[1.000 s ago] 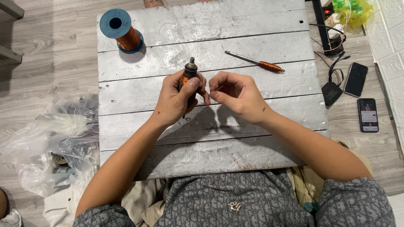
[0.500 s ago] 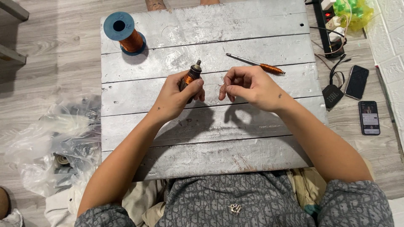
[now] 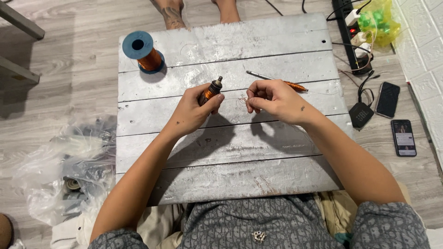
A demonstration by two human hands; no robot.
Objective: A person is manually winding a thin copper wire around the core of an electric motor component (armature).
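Note:
My left hand point(image 3: 196, 110) grips a small cylindrical part wound with copper wire point(image 3: 211, 90), its dark tip pointing up and away. My right hand point(image 3: 274, 100) is pinched shut a short way to the right, holding a thin copper wire point(image 3: 241, 99) that runs back toward the part. Both hands hover over the grey plank table point(image 3: 230, 147). A blue spool of copper wire point(image 3: 143, 52) stands at the table's far left corner. Just beyond my right hand lies a screwdriver with an orange handle point(image 3: 277, 81), partly hidden by the fingers.
Clear plastic bags point(image 3: 64, 170) with parts lie on the floor at left. At right are a power strip point(image 3: 350, 32) with plugs, a yellow-green bag point(image 3: 380, 20), a small black box point(image 3: 361, 114) and two phones point(image 3: 394, 115). Another person's feet point(image 3: 194, 9) show beyond the table.
My hands have drawn apart: the right hand moved right, away from the wound part, pulling the thin wire out. The left hand stays on the part.

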